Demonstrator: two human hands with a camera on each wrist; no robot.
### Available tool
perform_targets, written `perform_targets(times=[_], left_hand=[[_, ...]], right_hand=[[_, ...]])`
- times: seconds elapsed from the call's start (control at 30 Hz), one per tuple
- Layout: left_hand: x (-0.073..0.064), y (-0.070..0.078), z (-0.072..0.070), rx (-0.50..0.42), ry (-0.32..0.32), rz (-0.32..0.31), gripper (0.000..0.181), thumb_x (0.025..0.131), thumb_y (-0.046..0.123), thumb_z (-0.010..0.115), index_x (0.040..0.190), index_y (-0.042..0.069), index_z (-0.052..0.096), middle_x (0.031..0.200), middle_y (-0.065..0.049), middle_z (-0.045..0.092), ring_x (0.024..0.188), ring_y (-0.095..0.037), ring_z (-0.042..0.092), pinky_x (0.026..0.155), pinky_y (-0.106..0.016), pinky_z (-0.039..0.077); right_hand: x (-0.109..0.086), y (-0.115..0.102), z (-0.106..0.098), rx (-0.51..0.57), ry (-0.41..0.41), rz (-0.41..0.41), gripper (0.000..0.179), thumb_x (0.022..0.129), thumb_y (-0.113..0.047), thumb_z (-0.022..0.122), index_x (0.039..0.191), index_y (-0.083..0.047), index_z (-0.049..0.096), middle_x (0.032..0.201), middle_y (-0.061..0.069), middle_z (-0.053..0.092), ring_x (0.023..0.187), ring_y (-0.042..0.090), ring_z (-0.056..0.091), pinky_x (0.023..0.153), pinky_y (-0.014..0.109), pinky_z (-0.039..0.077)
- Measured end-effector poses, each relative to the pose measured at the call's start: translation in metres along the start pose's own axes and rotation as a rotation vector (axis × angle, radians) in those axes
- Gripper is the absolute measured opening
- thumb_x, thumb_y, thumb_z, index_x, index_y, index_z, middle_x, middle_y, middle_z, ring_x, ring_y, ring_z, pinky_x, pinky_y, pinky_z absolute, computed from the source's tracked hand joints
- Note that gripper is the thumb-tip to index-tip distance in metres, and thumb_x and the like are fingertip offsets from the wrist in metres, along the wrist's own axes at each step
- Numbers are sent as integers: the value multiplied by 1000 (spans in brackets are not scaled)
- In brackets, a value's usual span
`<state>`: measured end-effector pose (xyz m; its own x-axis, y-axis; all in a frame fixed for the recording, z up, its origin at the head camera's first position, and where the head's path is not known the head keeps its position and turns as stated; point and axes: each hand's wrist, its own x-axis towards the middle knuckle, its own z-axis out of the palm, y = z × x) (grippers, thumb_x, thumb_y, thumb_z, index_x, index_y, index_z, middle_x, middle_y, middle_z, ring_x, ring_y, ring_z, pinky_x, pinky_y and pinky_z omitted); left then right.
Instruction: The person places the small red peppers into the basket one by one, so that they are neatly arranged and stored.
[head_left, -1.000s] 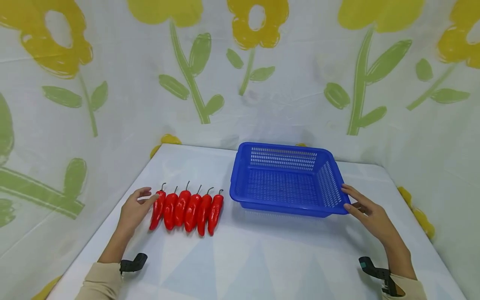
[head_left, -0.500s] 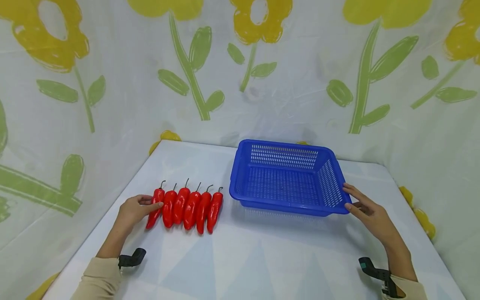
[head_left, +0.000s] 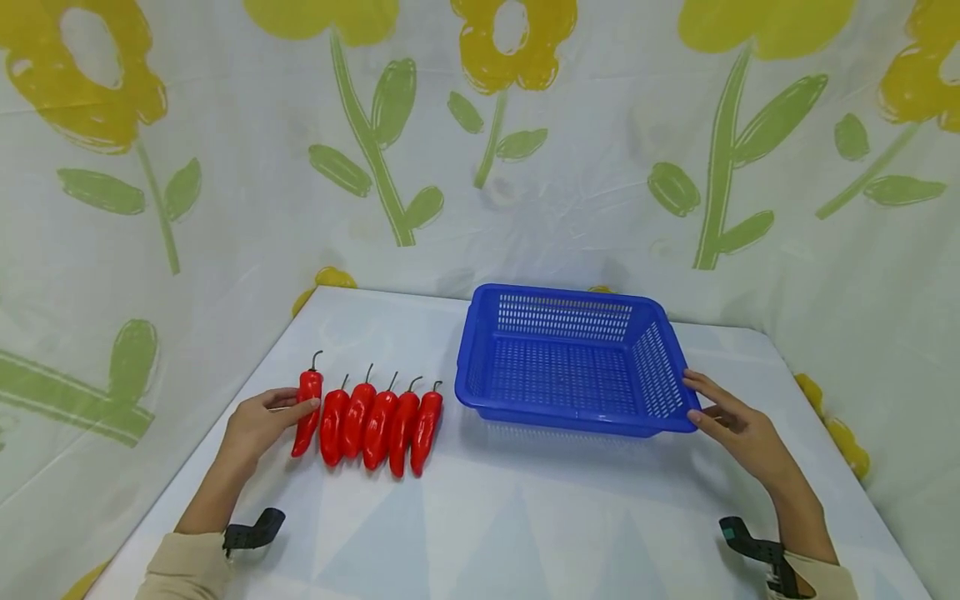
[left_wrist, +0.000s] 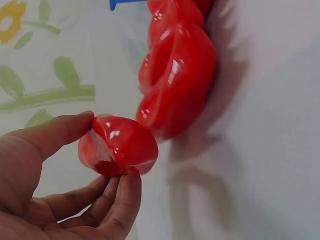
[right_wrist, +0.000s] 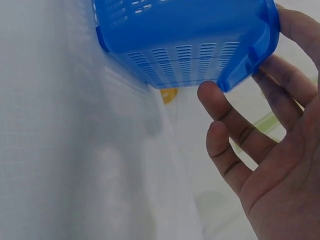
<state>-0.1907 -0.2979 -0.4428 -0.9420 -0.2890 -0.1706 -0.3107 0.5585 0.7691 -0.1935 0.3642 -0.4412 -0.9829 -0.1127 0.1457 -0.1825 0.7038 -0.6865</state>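
My left hand pinches a red chili pepper between thumb and fingers, its stem pointing up and away. In the left wrist view this pepper appears end-on, just apart from the others. Beside it, several more red chili peppers lie side by side in a row on the table. My right hand holds the near right corner of a blue plastic basket by the rim. The right wrist view shows the thumb and index finger at the basket's rim, with the other fingers spread below.
The white table has pale blue triangles. Behind and beside it hangs a white cloth with yellow flowers. The basket stands at the back, right of the peppers, and nothing lies in it. A black wrist camera sits on each wrist.
My left hand has reached the leftmost pepper, taken hold of it and moved it slightly up and left, away from the row. The right hand and basket have stayed in place.
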Motion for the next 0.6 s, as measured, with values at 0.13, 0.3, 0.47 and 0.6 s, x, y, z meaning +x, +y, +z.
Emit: perform_targets(times=[0.13,0.3,0.47,0.6], left_hand=[[-3,11,3,2,19,35,83,86,54,71,143,-1,47,136,-27,53,120,-44,51,84,-55,56],[-12,30,4,-21,-37,71,81,89,52,69,147,0,43,140,-28,50,125,-45,47,91,-56,53],[-17,49,12,-43,-67,106,80,89,51,70,148,2,44,140,-25,51,126,-42,48,96,-56,51],[-18,63,18,-110,-93,129,78,89,47,72,148,3,44,141,-24,50,127,-41,48,97,-54,51]], right_hand=[[2,-1,-6,-39,-38,-30,57,101,-32,61,154,-24,42,158,10,36,104,18,61,78,22,52],[10,-2,-16,-69,-114,-44,58,99,-35,64,152,-23,44,158,10,38,112,30,59,81,35,53],[12,-1,-22,-71,-140,-48,57,97,-33,67,150,-22,49,156,11,40,106,10,59,81,30,52],[12,-1,-25,-77,-147,-44,58,96,-35,67,150,-22,49,156,12,41,101,-3,56,81,29,52]])
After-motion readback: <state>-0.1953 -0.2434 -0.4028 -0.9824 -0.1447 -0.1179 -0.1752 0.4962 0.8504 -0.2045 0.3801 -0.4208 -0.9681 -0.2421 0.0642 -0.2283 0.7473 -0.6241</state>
